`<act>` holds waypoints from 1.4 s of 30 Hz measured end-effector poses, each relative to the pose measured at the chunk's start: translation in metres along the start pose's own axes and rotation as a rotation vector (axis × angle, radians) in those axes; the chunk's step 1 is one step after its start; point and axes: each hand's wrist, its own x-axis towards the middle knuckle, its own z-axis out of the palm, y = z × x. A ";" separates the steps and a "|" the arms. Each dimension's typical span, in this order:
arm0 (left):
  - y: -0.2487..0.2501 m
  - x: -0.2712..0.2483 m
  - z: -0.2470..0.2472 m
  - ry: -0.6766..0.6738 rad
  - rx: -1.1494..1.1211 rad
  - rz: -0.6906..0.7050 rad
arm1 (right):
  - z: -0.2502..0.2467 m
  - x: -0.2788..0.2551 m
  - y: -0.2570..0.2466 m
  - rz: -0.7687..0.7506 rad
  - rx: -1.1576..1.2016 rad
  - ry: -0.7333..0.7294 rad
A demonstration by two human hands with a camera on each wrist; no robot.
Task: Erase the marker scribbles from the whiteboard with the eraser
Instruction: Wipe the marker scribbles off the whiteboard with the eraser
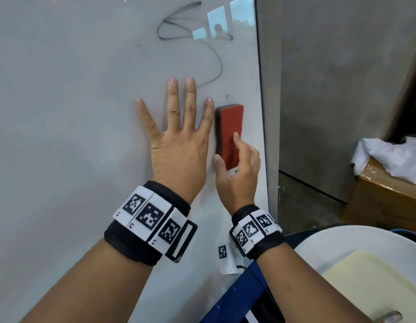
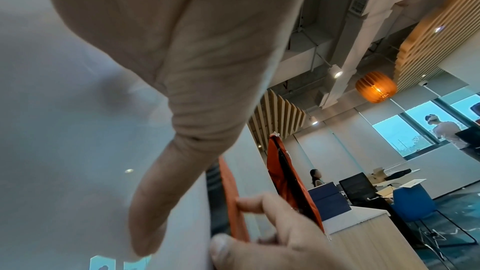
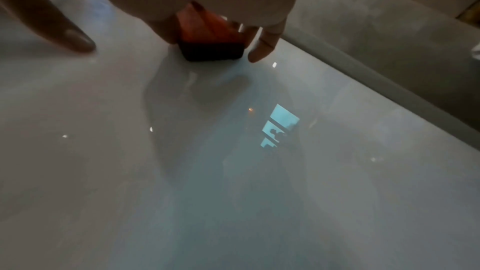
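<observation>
Eraser (image 1: 229,134) on whiteboard (image 1: 74,89), lower end in right hand (image 1: 237,169) grip.

Left hand (image 2: 182,69) fills the upper frame, palm and one straight finger laid against the whiteboard (image 2: 64,130), fingertip touching the surface low down. Just right of it, the eraser (image 2: 291,182), orange-red with a dark edge, stands edge-on; its reflection shows in the board. Right hand (image 2: 272,239) at bottom, thumb and a fingertip curled round the eraser's lower end. Beyond: orange lamp (image 2: 376,87) hanging lit, slatted wood panels, windows with a person standing before them, another person seated behind a blue partition, blue chair (image 2: 413,204), desk with cardboard.
</observation>
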 end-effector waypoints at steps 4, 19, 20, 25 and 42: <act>-0.001 0.000 0.001 -0.018 0.010 -0.008 | 0.000 -0.008 0.011 0.191 -0.009 0.057; -0.001 -0.001 0.007 0.028 0.012 0.022 | -0.007 -0.006 0.017 0.268 -0.008 0.028; -0.001 -0.001 0.007 0.032 0.013 0.023 | -0.005 -0.007 0.013 0.176 -0.018 0.002; -0.002 -0.001 0.012 0.045 0.034 0.027 | -0.008 -0.012 0.025 0.216 -0.069 0.004; -0.002 0.000 0.020 0.101 0.056 0.002 | -0.010 0.029 -0.009 0.194 0.034 0.057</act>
